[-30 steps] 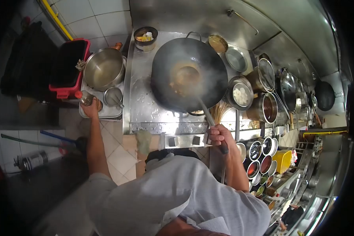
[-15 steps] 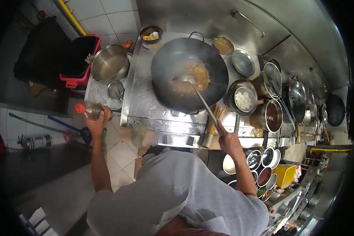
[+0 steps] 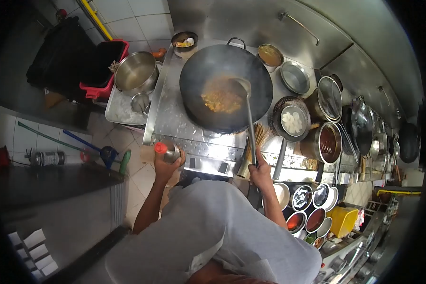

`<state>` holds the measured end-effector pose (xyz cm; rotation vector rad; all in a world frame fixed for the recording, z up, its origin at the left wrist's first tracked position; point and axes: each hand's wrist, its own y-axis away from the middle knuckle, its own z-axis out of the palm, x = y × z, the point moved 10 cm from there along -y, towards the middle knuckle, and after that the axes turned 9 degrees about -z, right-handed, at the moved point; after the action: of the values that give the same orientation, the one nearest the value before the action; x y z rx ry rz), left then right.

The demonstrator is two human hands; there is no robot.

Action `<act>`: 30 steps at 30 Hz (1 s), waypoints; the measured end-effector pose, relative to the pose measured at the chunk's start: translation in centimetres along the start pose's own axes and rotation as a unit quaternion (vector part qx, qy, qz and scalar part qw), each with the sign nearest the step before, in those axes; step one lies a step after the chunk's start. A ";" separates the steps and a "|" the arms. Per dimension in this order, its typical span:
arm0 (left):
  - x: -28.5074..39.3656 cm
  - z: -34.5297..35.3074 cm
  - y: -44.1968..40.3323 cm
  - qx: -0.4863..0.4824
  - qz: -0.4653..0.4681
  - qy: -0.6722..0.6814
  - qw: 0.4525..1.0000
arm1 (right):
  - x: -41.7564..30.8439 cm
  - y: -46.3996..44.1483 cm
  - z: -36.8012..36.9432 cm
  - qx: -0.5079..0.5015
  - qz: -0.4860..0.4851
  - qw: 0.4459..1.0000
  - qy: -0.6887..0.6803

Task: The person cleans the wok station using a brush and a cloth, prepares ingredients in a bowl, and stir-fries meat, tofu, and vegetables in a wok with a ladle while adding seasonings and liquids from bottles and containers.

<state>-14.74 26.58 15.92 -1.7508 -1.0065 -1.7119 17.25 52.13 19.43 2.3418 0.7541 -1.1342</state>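
A large dark wok (image 3: pixel 194 75) stands on the steel stove, with orange-brown food (image 3: pixel 221 98) in its lower middle and steam over it. My right hand (image 3: pixel 260 171) is closed round the handle of a long ladle (image 3: pixel 251 118). The ladle's bowl rests inside the wok, at the right of the food. My left hand (image 3: pixel 165 166) grips a clear bottle with a red cap (image 3: pixel 161 148), held in front of the stove's left front corner. What the bottle contains is hard to make out.
Right of the wok are a pan with a bowl of white slices (image 3: pixel 293 122), a pot of dark red sauce (image 3: pixel 330 142) and a strainer (image 3: pixel 330 97). Several seasoning containers (image 3: pixel 315 220) stand at the lower right. A steel pot (image 3: pixel 136 73) is on the left.
My left hand has brought the bottle rightward and down, from beside the left tray to the stove front. The ladle's bowl has shifted right and up in the wok, and my right hand moved slightly left.
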 end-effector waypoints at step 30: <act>-4.9 0.0 1.1 0.053 0.003 -0.056 0.997 | -8.2 4.7 -6.5 -0.133 -0.067 0.948 0.280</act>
<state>-13.64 25.07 11.22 -1.7943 -1.1183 -1.5422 19.77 50.05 30.44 2.4109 1.1915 -0.3604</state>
